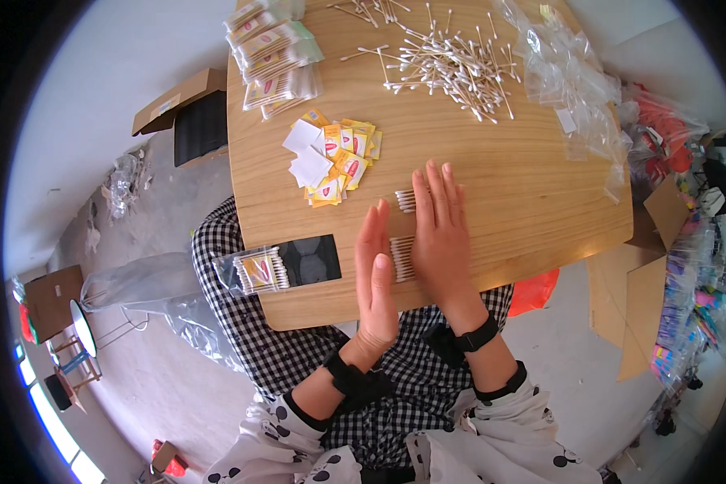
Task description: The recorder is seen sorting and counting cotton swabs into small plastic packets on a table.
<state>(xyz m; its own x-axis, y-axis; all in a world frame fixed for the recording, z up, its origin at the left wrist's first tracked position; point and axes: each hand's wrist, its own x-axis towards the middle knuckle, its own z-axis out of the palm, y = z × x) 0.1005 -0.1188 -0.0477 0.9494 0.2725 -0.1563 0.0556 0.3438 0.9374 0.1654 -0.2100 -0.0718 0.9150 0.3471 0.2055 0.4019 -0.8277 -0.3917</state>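
My right hand (439, 234) lies flat, palm down, on a small row of cotton swabs (403, 199) on the wooden table (532, 202). My left hand (374, 270) stands on its edge, fingers straight together, pressed against the left ends of the swabs (400, 260). A loose pile of cotton swabs (452, 64) lies at the far side. Yellow and white paper cards (331, 157) are heaped left of my hands. A filled clear bag of swabs (260, 270) rests at the table's near left edge beside a black phone (313, 260).
Packed swab bags (273, 52) are stacked at the far left corner. Empty clear plastic bags (569, 81) are piled at the right. Cardboard boxes (187, 113) sit on the floor at left, more cardboard (645, 274) and coloured goods at right.
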